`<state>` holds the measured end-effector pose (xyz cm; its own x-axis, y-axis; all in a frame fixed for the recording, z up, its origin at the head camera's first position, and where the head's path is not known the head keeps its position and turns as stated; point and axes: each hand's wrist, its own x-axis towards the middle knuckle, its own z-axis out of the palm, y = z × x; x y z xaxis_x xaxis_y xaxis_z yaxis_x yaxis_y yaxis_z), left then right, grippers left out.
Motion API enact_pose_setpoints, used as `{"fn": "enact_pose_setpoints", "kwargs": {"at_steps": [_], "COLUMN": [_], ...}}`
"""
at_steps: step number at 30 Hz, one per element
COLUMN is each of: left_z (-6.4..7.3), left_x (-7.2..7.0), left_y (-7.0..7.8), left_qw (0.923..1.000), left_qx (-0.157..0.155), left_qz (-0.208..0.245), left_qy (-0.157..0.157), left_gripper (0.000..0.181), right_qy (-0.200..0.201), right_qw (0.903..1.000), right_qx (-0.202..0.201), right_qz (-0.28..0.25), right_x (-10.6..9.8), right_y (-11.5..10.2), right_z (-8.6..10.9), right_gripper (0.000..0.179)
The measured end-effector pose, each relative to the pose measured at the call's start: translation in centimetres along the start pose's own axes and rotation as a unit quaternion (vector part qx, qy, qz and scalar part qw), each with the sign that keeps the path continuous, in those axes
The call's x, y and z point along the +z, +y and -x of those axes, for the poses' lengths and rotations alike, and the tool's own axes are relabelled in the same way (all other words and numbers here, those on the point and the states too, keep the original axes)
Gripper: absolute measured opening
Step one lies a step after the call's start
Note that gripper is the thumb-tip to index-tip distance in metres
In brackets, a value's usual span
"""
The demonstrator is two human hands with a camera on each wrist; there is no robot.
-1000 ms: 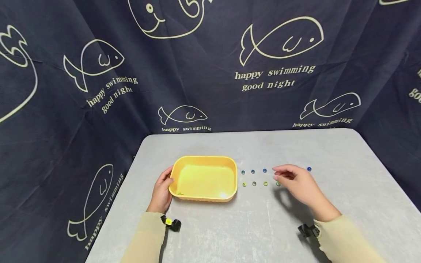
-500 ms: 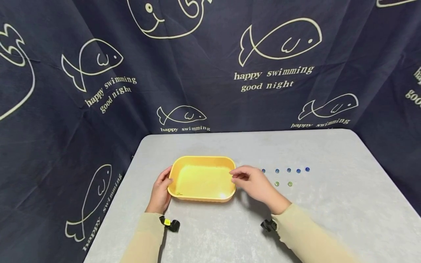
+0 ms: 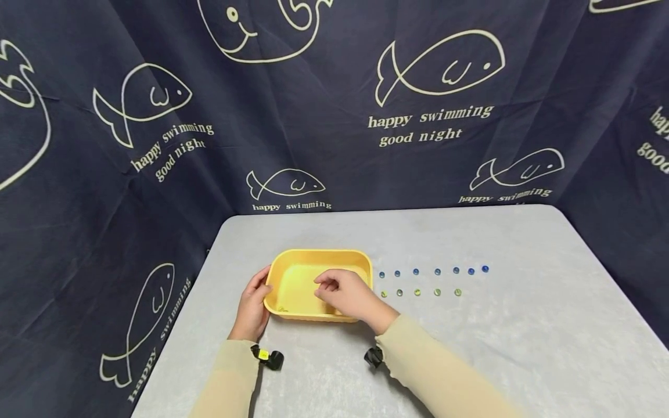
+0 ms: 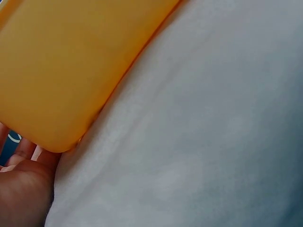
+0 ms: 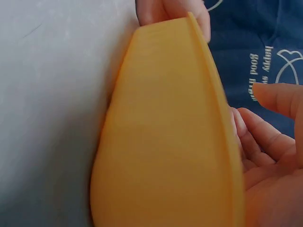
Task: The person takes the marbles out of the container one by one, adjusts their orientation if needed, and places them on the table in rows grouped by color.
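Note:
A yellow plastic box point(image 3: 298, 258) stands on the left part of the table. My left hand point(image 3: 252, 310) grips its left end, thumb over the rim and fingers along the outside. Over the box's interior is my right hand point(image 3: 347, 293), having come across the right rim. Its thumb and forefinger are apart, with the other fingers loosely bent and nothing visible between them. Small greenish marbles point(image 3: 283, 309) lie in the box's near left corner. Right of the box are a row of blue marbles point(image 3: 438, 271) and, nearer me, a row of greenish marbles point(image 3: 417, 292).
The grey table point(image 3: 470, 348) has rounded far corners. A dark blue curtain point(image 3: 334, 128) printed with white fish and lettering hangs behind it and along both sides. Each wrist carries a small black camera, the left one point(image 3: 274, 360) with a yellow label.
My right hand has swept left from above the marble rows, past the right rim, to over the box's inside. Both rows now show fully. The left hand keeps its hold on the box.

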<state>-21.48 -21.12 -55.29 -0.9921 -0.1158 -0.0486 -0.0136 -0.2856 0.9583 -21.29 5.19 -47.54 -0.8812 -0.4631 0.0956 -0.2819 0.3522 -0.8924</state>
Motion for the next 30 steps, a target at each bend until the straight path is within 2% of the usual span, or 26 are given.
{"fn": "enact_pose_setpoints", "kwargs": {"at_steps": [7, 14, 21, 30], "left_z": [0.0, 0.1, 0.1, 0.0], "left_x": [0.0, 0.0, -0.1, -0.1], "left_y": [0.0, 0.0, 0.0, 0.1], "left_qw": [1.0, 1.0, 0.9999, 1.0], "left_qx": [0.001, 0.0, 0.002, -0.002], "left_qz": [0.002, -0.002, -0.008, -0.005], "left_qy": [0.002, -0.005, -0.007, -0.009], "left_gripper": [0.056, 0.055, 0.055, 0.055], "right_qy": [-0.036, -0.049, -0.089, -0.13], "right_qw": [0.9991, 0.9982, 0.9926, 0.9829], "right_qx": [0.019, 0.032, 0.063, 0.08], "right_qz": [0.006, 0.013, 0.052, 0.103], "right_x": [2.1, 3.4, 4.5, 5.2], "right_y": [-0.2, -0.4, -0.2, 0.3], "right_z": [-1.9, -3.3, -4.8, -6.0], "right_gripper": [0.028, 0.03, 0.029, 0.017]}}
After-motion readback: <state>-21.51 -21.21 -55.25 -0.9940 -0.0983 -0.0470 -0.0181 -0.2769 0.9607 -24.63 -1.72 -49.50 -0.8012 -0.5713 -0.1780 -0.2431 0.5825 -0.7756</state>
